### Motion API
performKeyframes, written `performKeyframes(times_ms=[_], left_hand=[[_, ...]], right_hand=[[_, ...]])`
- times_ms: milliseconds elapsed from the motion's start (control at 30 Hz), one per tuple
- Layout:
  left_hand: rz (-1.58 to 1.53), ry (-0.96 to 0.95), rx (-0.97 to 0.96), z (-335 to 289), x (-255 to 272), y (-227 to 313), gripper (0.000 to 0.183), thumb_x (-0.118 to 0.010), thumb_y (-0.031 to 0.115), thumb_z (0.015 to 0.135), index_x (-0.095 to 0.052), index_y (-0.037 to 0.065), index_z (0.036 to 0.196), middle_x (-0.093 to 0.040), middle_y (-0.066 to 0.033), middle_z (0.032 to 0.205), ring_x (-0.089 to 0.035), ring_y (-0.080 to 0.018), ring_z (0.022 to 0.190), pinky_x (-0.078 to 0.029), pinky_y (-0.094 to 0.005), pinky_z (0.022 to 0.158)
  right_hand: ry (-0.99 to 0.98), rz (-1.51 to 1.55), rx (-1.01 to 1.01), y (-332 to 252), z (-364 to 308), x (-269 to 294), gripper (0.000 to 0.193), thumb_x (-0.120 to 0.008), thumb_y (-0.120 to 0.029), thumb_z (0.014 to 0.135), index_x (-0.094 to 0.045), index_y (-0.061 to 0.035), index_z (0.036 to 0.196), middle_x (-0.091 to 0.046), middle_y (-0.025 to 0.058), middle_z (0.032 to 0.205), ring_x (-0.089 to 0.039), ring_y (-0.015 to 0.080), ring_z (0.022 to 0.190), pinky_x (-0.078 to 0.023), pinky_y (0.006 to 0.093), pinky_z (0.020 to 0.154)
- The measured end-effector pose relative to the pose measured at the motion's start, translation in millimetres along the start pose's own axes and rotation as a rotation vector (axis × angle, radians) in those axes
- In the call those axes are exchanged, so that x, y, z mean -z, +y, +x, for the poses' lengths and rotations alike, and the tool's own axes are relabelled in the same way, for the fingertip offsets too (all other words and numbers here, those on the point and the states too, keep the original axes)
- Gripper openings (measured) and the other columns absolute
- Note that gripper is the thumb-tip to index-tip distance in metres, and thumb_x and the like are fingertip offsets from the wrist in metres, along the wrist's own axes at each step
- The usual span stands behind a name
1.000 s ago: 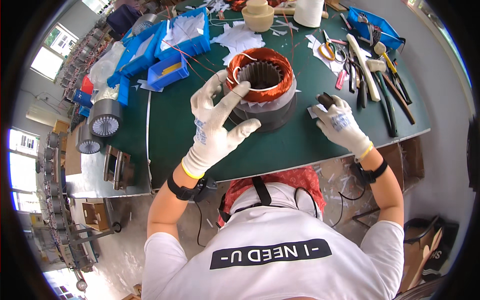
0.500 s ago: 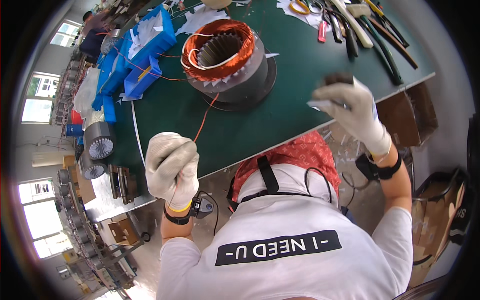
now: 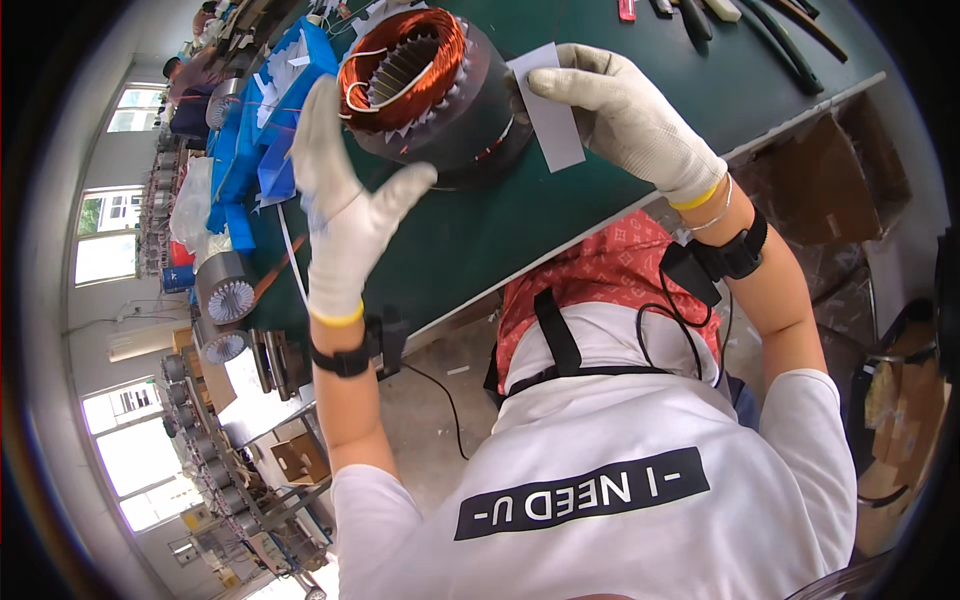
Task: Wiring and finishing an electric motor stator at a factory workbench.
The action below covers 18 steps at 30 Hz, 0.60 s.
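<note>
My left hand (image 3: 345, 205), in a whitish glove, is raised with its thumb spread from its fingers and holds nothing. Its fingertips are near the left side of a motor stator (image 3: 480, 110). A ring of orange copper winding (image 3: 452, 62) with white sleeved leads tops the dark grey stator, and pale insulation tips stick out around its rim. My gloved right hand (image 3: 625, 115) pinches a white paper slip (image 3: 558, 125) between thumb and fingers, just right of the stator. Part of the right fingers is hidden behind the slip.
Blue plastic bins (image 3: 285, 90) with white slips stand left of the stator on the green table (image 3: 480, 235). Hand tools, among them dark-handled ones (image 3: 785, 50), lie at the far right. More stators (image 3: 225, 290) stand at left. Cardboard (image 3: 815, 185) is beyond the right edge.
My left hand has let go of the orange wire, opened and moved up beside the stator. My right hand has moved left to the stator with the white slip. The view has shifted.
</note>
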State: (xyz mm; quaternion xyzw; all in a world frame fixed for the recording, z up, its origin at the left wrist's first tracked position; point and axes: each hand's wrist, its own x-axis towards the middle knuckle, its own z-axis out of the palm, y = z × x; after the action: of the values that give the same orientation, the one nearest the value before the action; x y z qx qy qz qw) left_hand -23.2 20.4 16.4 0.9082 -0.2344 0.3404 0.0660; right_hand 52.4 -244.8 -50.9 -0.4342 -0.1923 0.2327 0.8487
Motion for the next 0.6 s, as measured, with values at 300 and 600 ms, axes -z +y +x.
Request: performKeyframes(times_ms=[300,600], left_hand=[[-0.163,-0.043,-0.017,18.7,-42.7,-20.8,0.041,-0.076,0.043,0.087,-0.069,0.002,0.093,-0.067,-0.0124,0.094,-0.06,-0.0338,0.099,-0.039,-0.0487,0.104],[-0.238,-0.148,0.094,15.1,-29.7,-25.0,0.038,-0.079,0.037,0.085,-0.068,0.003,0.097,-0.066,-0.0108,0.1,-0.06,-0.0325,0.101,-0.031,-0.0513,0.115]], right_hand=[[0.101,0.185,0.075,15.9,-7.3,-3.9,0.041,-0.067,-0.024,0.098,-0.061,0.0032,0.127,-0.07,0.0088,0.11,-0.068,0.0154,0.099,-0.056,0.0316,0.089],[0.057,-0.361,0.244,31.1,-27.2,-49.4,0.021,-0.07,-0.01,0.085,-0.073,0.0033,0.101,-0.074,0.0107,0.086,-0.069,0.0122,0.074,-0.055,0.0274,0.071]])
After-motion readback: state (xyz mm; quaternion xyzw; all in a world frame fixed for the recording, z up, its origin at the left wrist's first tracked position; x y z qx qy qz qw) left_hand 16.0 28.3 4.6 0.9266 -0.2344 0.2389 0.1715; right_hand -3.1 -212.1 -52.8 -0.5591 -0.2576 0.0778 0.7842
